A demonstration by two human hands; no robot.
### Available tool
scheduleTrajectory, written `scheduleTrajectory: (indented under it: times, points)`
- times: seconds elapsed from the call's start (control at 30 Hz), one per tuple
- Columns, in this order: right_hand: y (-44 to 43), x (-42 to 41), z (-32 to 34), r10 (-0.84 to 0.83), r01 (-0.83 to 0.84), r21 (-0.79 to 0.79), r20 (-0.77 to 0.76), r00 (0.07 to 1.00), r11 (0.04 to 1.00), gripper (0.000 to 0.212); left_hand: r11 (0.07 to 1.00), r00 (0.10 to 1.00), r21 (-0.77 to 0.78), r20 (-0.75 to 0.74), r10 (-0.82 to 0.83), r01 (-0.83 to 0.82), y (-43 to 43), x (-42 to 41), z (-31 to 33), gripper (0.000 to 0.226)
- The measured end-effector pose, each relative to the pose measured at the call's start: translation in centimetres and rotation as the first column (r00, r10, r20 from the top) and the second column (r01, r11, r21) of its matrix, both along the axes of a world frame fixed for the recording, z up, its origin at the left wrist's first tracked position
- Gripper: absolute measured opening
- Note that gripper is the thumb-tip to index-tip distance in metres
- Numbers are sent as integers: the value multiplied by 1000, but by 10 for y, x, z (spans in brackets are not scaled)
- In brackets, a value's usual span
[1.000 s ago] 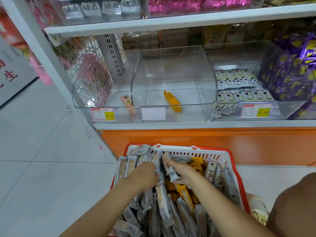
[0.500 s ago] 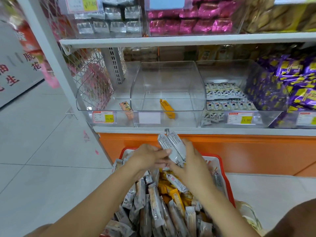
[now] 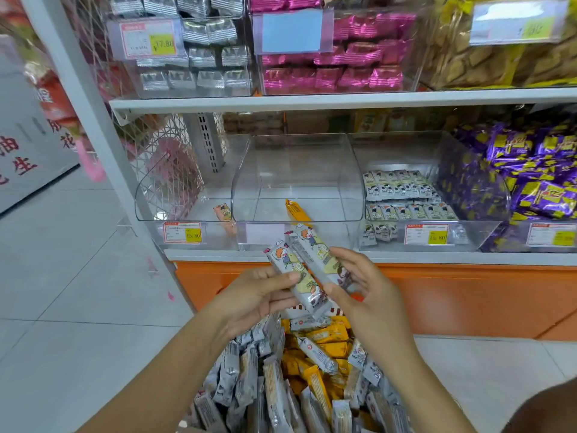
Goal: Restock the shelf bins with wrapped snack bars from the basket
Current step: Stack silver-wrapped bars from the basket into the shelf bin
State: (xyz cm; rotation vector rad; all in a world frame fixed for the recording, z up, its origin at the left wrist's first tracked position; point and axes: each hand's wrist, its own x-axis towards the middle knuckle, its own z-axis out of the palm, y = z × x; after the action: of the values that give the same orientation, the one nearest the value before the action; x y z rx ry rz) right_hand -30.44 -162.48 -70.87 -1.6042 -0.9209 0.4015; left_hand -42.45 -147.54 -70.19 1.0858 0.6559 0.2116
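Observation:
Both hands hold two grey-white wrapped snack bars (image 3: 307,264) side by side, raised above the basket in front of the shelf edge. My left hand (image 3: 254,296) pinches the lower bar from the left; my right hand (image 3: 363,287) grips the pair from the right. Below, the basket (image 3: 299,310) is heaped with grey and yellow bars (image 3: 281,379); only a bit of its white rim shows. The middle clear bin (image 3: 296,179) holds one yellow bar (image 3: 295,210). The left bin (image 3: 175,195) holds one peach bar (image 3: 224,214).
The right bin (image 3: 406,195) holds rows of small pale packs, and purple-yellow packs (image 3: 530,176) fill the bin beyond it. The upper shelf (image 3: 312,100) carries silver, pink and tan snacks. An orange base panel (image 3: 452,295) runs under the shelf. Grey tiled floor lies to the left.
My hands rose out of the basket with two grey-white bars and now hold them higher, near the shelf edge. The view tilted up, showing more of the upper shelf.

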Motion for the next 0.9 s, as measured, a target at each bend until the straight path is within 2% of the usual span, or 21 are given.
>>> scheduleTrajectory:
  times: [0.1,0.17,0.27,0.33,0.37,0.43,0.5,0.53,0.6,0.67,0.7,0.73,0.77,0.8,0.83,0.87,0.9]
  points:
    - [0,6,2,3,-2,12,-40,999,1000,49,999,998,-6,39,-48,48,6,-1,5,31]
    - [2,5,1,18,-18,-3,-41,999,1000,50,997,995,11,53,-81,80,6,0,6,20]
    - [5,2,0,51,-51,-9,-22,998,999,38,997,996,21,52,-74,73,6,4,6,41]
    - [7,-1,0,55,-55,20,-17,998,998,25,1000,998,-6,64,-22,23,7,9,4,31]
    - [8,-2,0,45,-45,15,0,999,999,25,1000,997,-14,79,-9,10,6,11,4,24]
    - [12,-4,0,5,0,-59,81,997,998,40,1000,993,-8,121,-7,8,1,16,7,17]
    - [15,-5,-1,-47,75,-97,269,962,992,53,1000,988,10,151,-9,8,-2,22,8,17]
    - [17,-4,-2,-71,106,-82,353,933,991,54,1000,987,14,158,-7,5,-3,26,10,16]
    - [21,2,0,-122,158,-53,414,902,986,49,999,986,35,166,-9,4,-2,33,13,20]
    - [25,17,9,-162,192,-43,378,911,980,42,990,989,142,144,-29,8,1,41,19,35]
    - [27,26,16,-176,205,-51,342,923,977,42,964,994,267,104,-26,-3,3,44,22,38]
    - [28,39,23,-201,228,-55,311,929,972,43,901,999,434,53,1,-24,7,47,24,39]
    - [28,53,32,-242,265,-42,289,926,963,43,778,998,626,-8,69,-48,12,50,25,39]
    - [28,69,41,-296,314,-22,280,913,949,43,609,986,792,-56,154,-50,17,51,25,39]
    - [28,86,50,-347,364,-9,277,896,932,42,443,974,896,-86,212,-17,22,52,23,40]
    - [29,105,58,-391,412,-15,282,876,911,42,326,964,945,-112,243,27,27,53,20,41]
    - [30,124,64,-426,456,-38,293,856,889,41,269,958,961,-139,250,69,31,56,16,43]
